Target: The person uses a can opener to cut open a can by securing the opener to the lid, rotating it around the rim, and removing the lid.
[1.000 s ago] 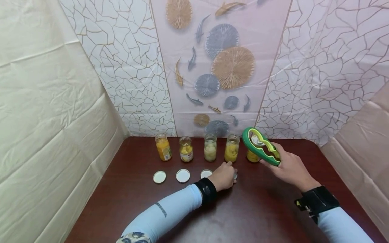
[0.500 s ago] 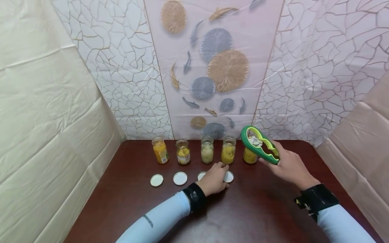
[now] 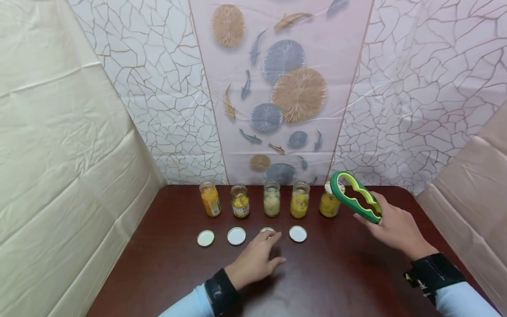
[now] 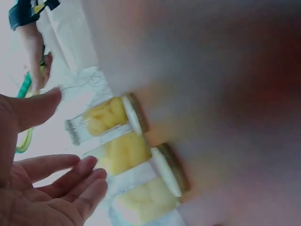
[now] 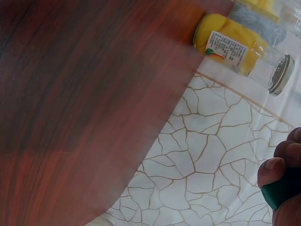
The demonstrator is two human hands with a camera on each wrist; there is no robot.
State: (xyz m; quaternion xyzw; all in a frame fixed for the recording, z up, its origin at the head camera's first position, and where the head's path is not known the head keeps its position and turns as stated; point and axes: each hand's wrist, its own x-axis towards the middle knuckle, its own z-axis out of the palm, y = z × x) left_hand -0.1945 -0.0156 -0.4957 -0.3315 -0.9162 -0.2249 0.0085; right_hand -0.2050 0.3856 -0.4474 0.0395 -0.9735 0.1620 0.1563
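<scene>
My right hand (image 3: 400, 229) grips the handle end of a green jar opener (image 3: 349, 203), raised beside the rightmost jar (image 3: 329, 205). That jar of yellow fruit still wears its metal lid (image 5: 283, 75), as the right wrist view shows. My left hand (image 3: 255, 260) holds nothing; its thumb and fingers are spread apart over the table. Its fingertips overlap the third lid (image 3: 267, 229) in the head view, hiding part of it. To their right lies a white-faced lid (image 3: 298, 234), in front of an uncapped jar (image 3: 299, 203) of yellow fruit.
Three more uncapped jars stand to the left: orange contents (image 3: 211, 202), yellow pieces (image 3: 240, 205) and pale fruit (image 3: 271, 203). Two further lids, a left one (image 3: 205, 238) and a wider one (image 3: 236, 236), lie before them. A patterned cloth (image 3: 277, 88) hangs behind the dark red table (image 3: 317, 273).
My left hand has let go of the fourth lid, leaving it on the table, and drawn back left and nearer, its fingers spreading. My right hand has moved slightly right with the jar opener.
</scene>
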